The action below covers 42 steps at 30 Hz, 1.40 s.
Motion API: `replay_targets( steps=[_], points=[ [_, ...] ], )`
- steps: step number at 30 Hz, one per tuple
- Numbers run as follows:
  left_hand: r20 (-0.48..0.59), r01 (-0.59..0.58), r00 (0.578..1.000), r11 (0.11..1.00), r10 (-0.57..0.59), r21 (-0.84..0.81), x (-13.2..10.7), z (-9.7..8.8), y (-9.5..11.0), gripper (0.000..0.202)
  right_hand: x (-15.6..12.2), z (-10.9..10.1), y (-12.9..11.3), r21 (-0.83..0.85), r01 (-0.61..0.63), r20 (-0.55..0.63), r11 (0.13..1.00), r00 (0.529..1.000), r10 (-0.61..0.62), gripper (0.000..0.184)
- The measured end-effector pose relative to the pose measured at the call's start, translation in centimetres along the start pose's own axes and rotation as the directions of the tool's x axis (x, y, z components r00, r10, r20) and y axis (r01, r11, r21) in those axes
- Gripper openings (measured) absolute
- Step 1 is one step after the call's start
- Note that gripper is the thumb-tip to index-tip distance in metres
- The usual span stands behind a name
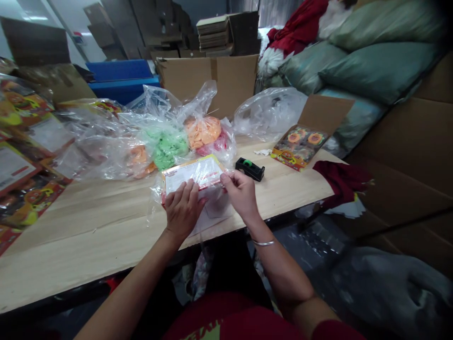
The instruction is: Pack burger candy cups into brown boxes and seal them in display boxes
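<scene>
A flat carton box [193, 174] with a white panel and yellow and red edges lies at the table's front, covered by clear plastic wrap [215, 177]. My left hand [183, 208] rests on the near side of the box, fingers laid over the film and thumb pointing right. At the box's right end, my right hand [240, 191] is closed, with thumb and forefinger pinching the edge of the plastic. The other fingers are curled under and partly hidden. Just beyond that hand stands a black tape dispenser [250, 169] with a green hub.
Clear bags of green pieces [168, 147] and orange pieces [203, 132] lie behind the box. An open display box [297, 146] stands at the right, near a dark red cloth [341, 182]. Packed boxes [31, 198] are stacked left. A large carton [233, 78] backs the table.
</scene>
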State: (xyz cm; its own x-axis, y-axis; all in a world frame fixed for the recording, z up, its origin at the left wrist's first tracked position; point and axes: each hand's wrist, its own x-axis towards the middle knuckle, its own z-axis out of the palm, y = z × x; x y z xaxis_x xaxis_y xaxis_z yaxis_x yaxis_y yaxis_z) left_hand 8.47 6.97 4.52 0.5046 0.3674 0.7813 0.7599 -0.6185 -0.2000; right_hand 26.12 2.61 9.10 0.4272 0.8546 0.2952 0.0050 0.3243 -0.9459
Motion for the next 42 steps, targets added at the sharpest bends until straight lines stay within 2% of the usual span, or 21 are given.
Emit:
replay_targets(
  steps=[2, 4, 7, 9, 11, 14, 16, 18, 20, 23, 26, 28, 31, 33, 34, 35, 36, 37, 38, 40, 42],
  points=[
    [-0.001, -0.006, 1.000, 1.000, 0.006, 0.005, -0.1, 0.1, -0.2, 0.040, 0.7, 0.0, -1.6, 0.308, -0.134, 0.046, 0.942, 0.991, 0.126, 0.030],
    [-0.004, -0.015, 1.000, 1.000, 0.015, -0.015, -0.3, 0.1, -0.4, 0.042, 0.8, -0.6, -3.0, 0.523, -0.236, 0.088, 0.819, 0.971, 0.224, 0.028],
    [-0.007, -0.037, 0.999, 0.999, 0.037, -0.039, -0.5, -0.1, -0.9, 0.044, -0.2, -2.4, -4.1, 0.592, -0.328, 0.155, 0.736, 0.943, 0.295, 0.026],
    [0.013, -0.048, 0.999, 0.998, 0.049, -0.045, -0.5, -0.3, -1.3, 0.046, -1.6, -4.1, -3.8, 0.575, -0.382, 0.177, 0.723, 0.921, 0.346, 0.028],
    [0.043, -0.067, 0.997, 0.996, 0.070, -0.059, -0.5, -0.4, -1.9, 0.048, -3.1, -6.0, -2.5, 0.540, -0.417, 0.155, 0.731, 0.903, 0.401, 0.033],
    [0.083, -0.117, 0.989, 0.989, 0.125, -0.087, -0.4, -0.8, -2.6, 0.051, -4.9, -8.4, 1.2, 0.401, -0.412, 0.048, 0.818, 0.901, 0.431, 0.039],
    [0.097, -0.140, 0.984, 0.985, 0.150, -0.103, -0.5, -1.0, -2.8, 0.051, -5.3, -9.0, 4.1, 0.265, -0.381, -0.018, 0.886, 0.916, 0.400, 0.041],
    [0.100, -0.155, 0.981, 0.981, 0.167, -0.116, -0.6, -1.3, -2.9, 0.052, -5.1, -8.7, 6.5, 0.168, -0.361, -0.023, 0.917, 0.929, 0.370, 0.042],
    [0.091, -0.157, 0.982, 0.980, 0.168, -0.122, -0.7, -1.4, -2.8, 0.054, -4.3, -7.6, 8.1, 0.143, -0.383, 0.041, 0.913, 0.924, 0.381, 0.045],
    [0.082, -0.154, 0.983, 0.981, 0.164, -0.119, -0.8, -1.4, -2.6, 0.056, -3.2, -5.7, 9.1, 0.165, -0.443, 0.158, 0.881, 0.894, 0.420, 0.052],
    [0.071, -0.154, 0.984, 0.982, 0.163, -0.113, -0.8, -1.4, -2.5, 0.056, -3.0, -4.7, 9.9, 0.175, -0.508, 0.236, 0.843, 0.853, 0.465, 0.055],
    [0.064, -0.148, 0.986, 0.983, 0.156, -0.111, -0.7, -1.4, -2.5, 0.056, -3.5, -4.9, 10.9, 0.114, -0.555, 0.218, 0.824, 0.823, 0.525, 0.055],
    [0.067, -0.141, 0.987, 0.984, 0.148, -0.107, -0.7, -1.6, -2.5, 0.056, -4.8, -6.4, 12.0, 0.020, -0.569, 0.059, 0.822, 0.821, 0.567, 0.049],
    [0.075, -0.143, 0.986, 0.984, 0.152, -0.108, -0.6, -1.7, -2.4, 0.056, -5.7, -7.8, 11.4, -0.003, -0.471, -0.153, 0.882, 0.872, 0.465, 0.043],
    [0.077, -0.145, 0.985, 0.983, 0.154, -0.109, -0.6, -1.8, -2.4, 0.056, -6.0, -8.2, 10.6, -0.047, -0.361, -0.288, 0.931, 0.898, 0.333, 0.038],
    [0.077, -0.146, 0.985, 0.983, 0.155, -0.108, -0.6, -1.8, -2.4, 0.057, -6.1, -8.5, 9.5, -0.129, -0.218, -0.398, 0.967, 0.905, 0.151, 0.032],
    [0.075, -0.146, 0.985, 0.983, 0.155, -0.107, -0.6, -1.8, -2.3, 0.057, -6.1, -8.3, 8.3, -0.234, -0.062, -0.443, 0.970, 0.895, -0.049, 0.026],
    [0.072, -0.146, 0.985, 0.984, 0.154, -0.106, -0.6, -1.8, -2.3, 0.058, -6.0, -7.8, 7.2, -0.332, 0.085, -0.415, 0.940, 0.881, -0.226, 0.023],
    [0.069, -0.143, 0.986, 0.984, 0.151, -0.105, -0.6, -1.8, -2.3, 0.059, -5.8, -6.9, 6.3, -0.392, 0.207, -0.324, 0.896, 0.881, -0.345, 0.026],
    [0.068, -0.132, 0.988, 0.985, 0.140, -0.108, -0.6, -1.6, -2.2, 0.060, -5.4, -4.3, 5.7, -0.389, 0.327, -0.116, 0.861, 0.910, -0.398, 0.037],
    [0.073, -0.115, 0.990, 0.987, 0.124, -0.110, -0.7, -1.5, -2.3, 0.062, -5.5, -2.0, 6.8, -0.352, 0.316, -0.019, 0.881, 0.939, -0.344, 0.045]
  ],
)
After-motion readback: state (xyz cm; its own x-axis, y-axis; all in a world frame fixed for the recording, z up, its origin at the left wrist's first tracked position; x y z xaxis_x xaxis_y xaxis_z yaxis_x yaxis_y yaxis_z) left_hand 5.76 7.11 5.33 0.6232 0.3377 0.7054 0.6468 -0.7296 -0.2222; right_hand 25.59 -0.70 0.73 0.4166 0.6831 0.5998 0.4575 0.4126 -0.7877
